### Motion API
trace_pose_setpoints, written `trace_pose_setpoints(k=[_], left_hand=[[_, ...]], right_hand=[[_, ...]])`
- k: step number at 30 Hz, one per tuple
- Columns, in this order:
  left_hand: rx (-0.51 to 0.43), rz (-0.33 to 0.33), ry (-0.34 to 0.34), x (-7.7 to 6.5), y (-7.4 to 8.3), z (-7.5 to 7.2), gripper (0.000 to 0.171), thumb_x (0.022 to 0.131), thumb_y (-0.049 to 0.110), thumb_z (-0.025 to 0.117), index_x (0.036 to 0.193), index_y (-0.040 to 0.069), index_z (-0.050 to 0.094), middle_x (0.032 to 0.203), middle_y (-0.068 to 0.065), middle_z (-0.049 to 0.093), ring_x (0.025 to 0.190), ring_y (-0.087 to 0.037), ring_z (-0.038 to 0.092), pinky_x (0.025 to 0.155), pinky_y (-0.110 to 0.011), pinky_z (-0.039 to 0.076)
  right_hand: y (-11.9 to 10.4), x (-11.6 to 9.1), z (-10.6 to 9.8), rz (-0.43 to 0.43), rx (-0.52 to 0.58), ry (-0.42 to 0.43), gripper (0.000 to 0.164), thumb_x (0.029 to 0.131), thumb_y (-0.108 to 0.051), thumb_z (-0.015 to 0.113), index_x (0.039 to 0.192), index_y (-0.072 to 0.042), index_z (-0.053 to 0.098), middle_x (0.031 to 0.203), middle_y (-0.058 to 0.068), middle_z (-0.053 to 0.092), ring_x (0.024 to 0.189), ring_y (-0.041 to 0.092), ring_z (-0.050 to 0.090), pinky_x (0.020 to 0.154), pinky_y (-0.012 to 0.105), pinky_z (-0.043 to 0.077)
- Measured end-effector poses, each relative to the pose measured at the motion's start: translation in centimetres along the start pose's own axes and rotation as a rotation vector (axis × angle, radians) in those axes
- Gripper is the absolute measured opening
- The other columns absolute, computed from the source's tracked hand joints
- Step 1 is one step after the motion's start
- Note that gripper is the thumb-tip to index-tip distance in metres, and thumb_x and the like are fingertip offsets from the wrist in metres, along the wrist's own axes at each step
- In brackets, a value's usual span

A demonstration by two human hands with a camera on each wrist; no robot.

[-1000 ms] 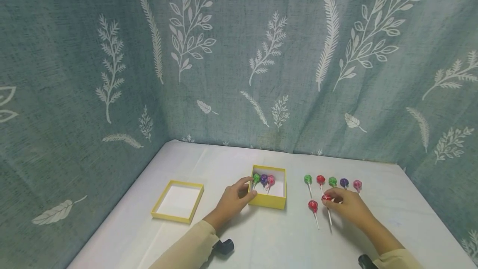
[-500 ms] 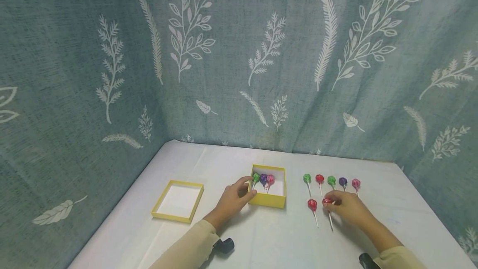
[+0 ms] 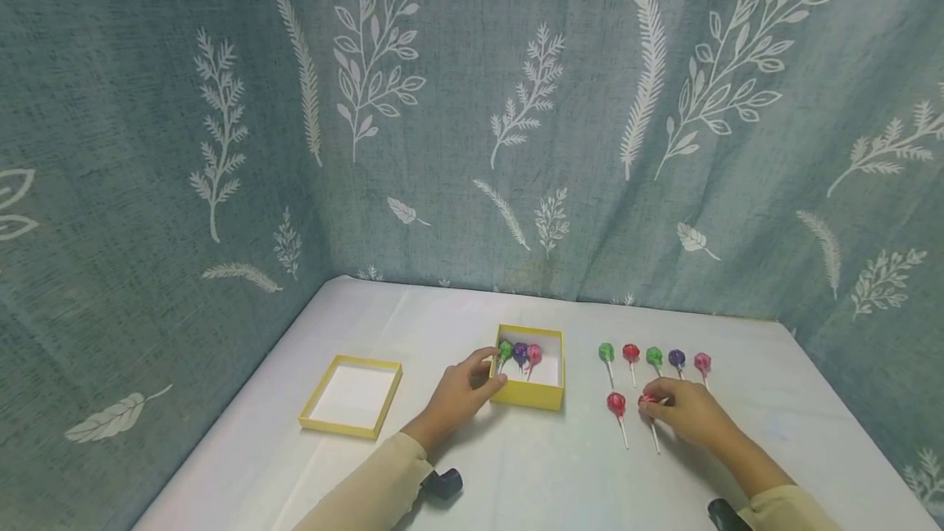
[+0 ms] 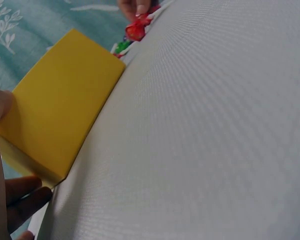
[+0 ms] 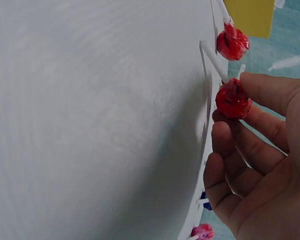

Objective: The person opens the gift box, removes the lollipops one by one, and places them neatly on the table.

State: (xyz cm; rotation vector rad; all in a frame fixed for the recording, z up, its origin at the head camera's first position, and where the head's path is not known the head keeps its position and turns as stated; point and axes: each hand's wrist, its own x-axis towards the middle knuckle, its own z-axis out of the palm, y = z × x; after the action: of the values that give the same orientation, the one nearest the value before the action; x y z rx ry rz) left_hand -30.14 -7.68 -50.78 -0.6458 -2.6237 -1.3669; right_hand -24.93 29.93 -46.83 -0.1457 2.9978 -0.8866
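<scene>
My right hand pinches a red-wrapped lollipop by its candy head, its white stick pointing toward the near side of the table. Close beside it lies another red lollipop. Behind these is a row of lollipops: a green one, a red one, a second green one, a purple one and a pink one. My left hand grips the near left corner of an uncovered yellow box, thumb on the front wall. Inside stand a green, a purple and a pink lollipop.
A yellow-rimmed box lid lies inside-up on the left of the white table. Teal leaf-patterned curtain hangs behind the table and along its sides.
My right hand has lowered the pinched red lollipop slightly toward the table, beside the other red one. The left hand stays at the box.
</scene>
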Motion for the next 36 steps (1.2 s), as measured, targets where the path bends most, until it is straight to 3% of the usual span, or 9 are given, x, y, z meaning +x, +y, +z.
trace_pose_setpoints(k=[10, 17, 25, 36], left_hand=[[0.002, 0.000, 0.001, 0.1, -0.2, 0.0, 0.057, 0.092, 0.056, 0.057, 0.138, 0.023, 0.051, 0.121, -0.013, 0.066, 0.115, -0.030, 0.060, 0.097, -0.057, 0.042], [-0.005, 0.000, -0.004, 0.1, -0.3, 0.1, 0.054, 0.093, 0.051, 0.059, 0.139, 0.023, 0.051, 0.121, -0.013, 0.066, 0.116, -0.030, 0.060, 0.097, -0.057, 0.042], [-0.004, 0.002, -0.004, -0.1, -0.4, 0.2, 0.055, 0.093, 0.053, 0.058, 0.138, 0.022, 0.051, 0.120, -0.013, 0.066, 0.114, -0.029, 0.061, 0.097, -0.055, 0.042], [0.004, -0.009, -0.013, 0.1, -0.3, 0.1, 0.056, 0.093, 0.052, 0.058, 0.139, 0.022, 0.050, 0.122, -0.014, 0.065, 0.115, -0.029, 0.060, 0.097, -0.055, 0.042]], right_hand=[[0.0, 0.2, 0.1, -0.010, -0.012, 0.000, 0.020, 0.086, -0.025, 0.074, 0.099, -0.010, 0.070, 0.091, 0.000, 0.067, 0.080, 0.018, 0.062, 0.063, 0.034, 0.050], [0.0, 0.1, 0.3, 0.008, -0.008, 0.003, 0.017, 0.086, -0.024, 0.074, 0.097, -0.011, 0.070, 0.092, 0.001, 0.067, 0.082, 0.020, 0.063, 0.063, 0.033, 0.049], [-0.1, 0.0, 0.1, 0.001, -0.007, 0.000, 0.025, 0.087, -0.028, 0.074, 0.101, -0.008, 0.070, 0.096, 0.003, 0.068, 0.084, 0.022, 0.064, 0.065, 0.036, 0.051], [-2.4, 0.6, -1.3, -0.023, -0.065, 0.007, 0.025, 0.090, -0.023, 0.070, 0.108, -0.005, 0.069, 0.099, 0.006, 0.068, 0.083, 0.021, 0.062, 0.070, 0.041, 0.053]])
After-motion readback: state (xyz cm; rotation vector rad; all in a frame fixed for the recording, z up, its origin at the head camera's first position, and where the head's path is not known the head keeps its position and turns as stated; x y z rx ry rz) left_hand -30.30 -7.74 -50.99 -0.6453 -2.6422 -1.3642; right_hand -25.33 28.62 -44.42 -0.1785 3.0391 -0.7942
